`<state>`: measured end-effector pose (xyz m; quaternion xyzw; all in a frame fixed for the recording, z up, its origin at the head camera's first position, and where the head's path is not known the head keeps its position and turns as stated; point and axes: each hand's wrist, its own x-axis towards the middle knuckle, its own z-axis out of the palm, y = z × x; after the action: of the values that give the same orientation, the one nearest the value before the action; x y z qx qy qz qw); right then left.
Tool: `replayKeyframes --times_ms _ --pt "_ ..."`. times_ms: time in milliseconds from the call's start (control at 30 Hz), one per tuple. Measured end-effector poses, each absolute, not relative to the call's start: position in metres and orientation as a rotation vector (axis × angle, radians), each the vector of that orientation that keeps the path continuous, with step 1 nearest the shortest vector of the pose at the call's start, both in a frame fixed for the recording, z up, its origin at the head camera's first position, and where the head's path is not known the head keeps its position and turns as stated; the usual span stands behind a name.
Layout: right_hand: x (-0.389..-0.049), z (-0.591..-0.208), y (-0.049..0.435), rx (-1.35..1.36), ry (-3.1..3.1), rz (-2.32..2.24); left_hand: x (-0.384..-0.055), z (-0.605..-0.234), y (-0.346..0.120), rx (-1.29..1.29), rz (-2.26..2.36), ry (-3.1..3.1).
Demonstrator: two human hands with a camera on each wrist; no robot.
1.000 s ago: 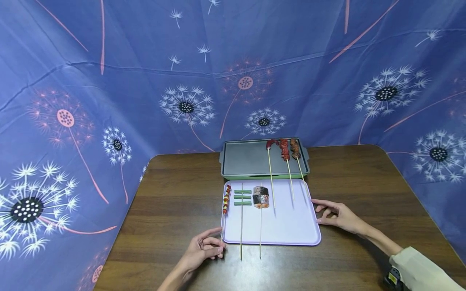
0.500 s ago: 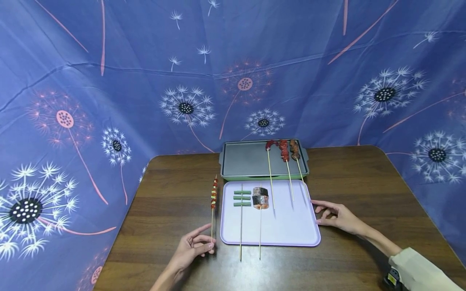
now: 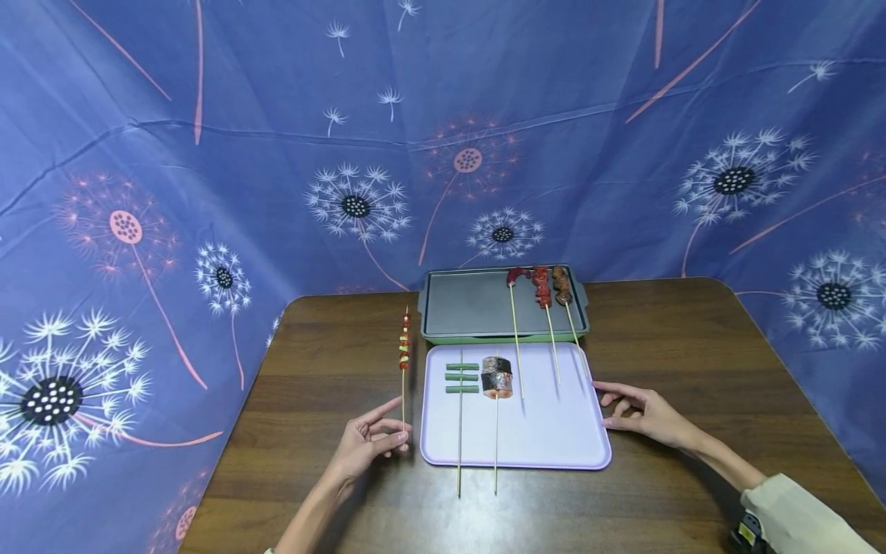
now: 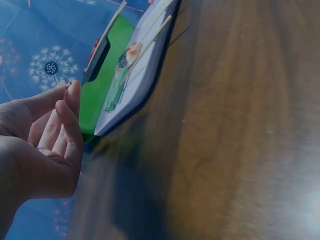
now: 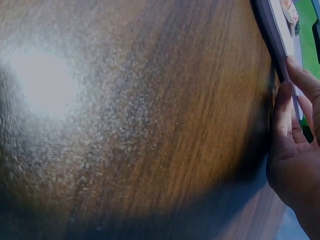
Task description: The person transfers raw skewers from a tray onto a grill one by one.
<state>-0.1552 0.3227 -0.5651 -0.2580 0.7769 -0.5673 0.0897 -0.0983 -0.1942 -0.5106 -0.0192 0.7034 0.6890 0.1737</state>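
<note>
A thin skewer of small red, yellow and green pieces [image 3: 404, 342] points away from my left hand [image 3: 374, 436], whose thumb and fingers pinch its bare stick. It is held left of the lilac tray [image 3: 547, 442], apart from it. My right hand [image 3: 647, 414] touches the tray's right edge with forefinger and thumb, spread apart along the rim. On the tray lie a skewer of green bean-like pieces [image 3: 461, 378] and a fish-chunk skewer [image 3: 496, 377], their sticks reaching over the near edge. In the left wrist view, only the stick's end shows at the left fingertips.
Behind the tray stands a grey griddle [image 3: 464, 304] with a green base. At its right lie a dark red curled piece on a stick [image 3: 517, 275], a red meat skewer [image 3: 542, 286] and a brown one [image 3: 561, 285], sticks reaching over the tray. A patterned cloth [image 3: 429, 115] hangs behind.
My left hand has carried the small-piece skewer off the tray's left edge, leftward and then farther from me. The right hand stays at the tray's edge.
</note>
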Motion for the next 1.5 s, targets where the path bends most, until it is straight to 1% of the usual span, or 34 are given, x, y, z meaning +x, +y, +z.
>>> replayKeyframes --times_ms 367,700,933,1167,1500 --pt "-0.153 -0.562 0.321 -0.753 2.319 -1.69 -0.128 -0.509 -0.181 0.04 1.98 1.961" --pt "-0.153 -0.563 0.323 -0.726 2.336 -1.669 -0.167 -0.503 -0.166 0.017 1.975 1.959" --pt "-0.153 -0.564 0.322 -0.749 2.313 -1.701 -0.193 -0.504 -0.16 -0.014 1.952 2.002" --pt "-0.152 -0.566 0.322 -0.766 2.304 -1.714 -0.205 -0.507 -0.156 -0.04 1.947 2.016" --pt "-0.151 -0.562 0.32 -0.714 2.316 -1.704 -0.21 -0.509 -0.157 -0.075 1.915 2.034"
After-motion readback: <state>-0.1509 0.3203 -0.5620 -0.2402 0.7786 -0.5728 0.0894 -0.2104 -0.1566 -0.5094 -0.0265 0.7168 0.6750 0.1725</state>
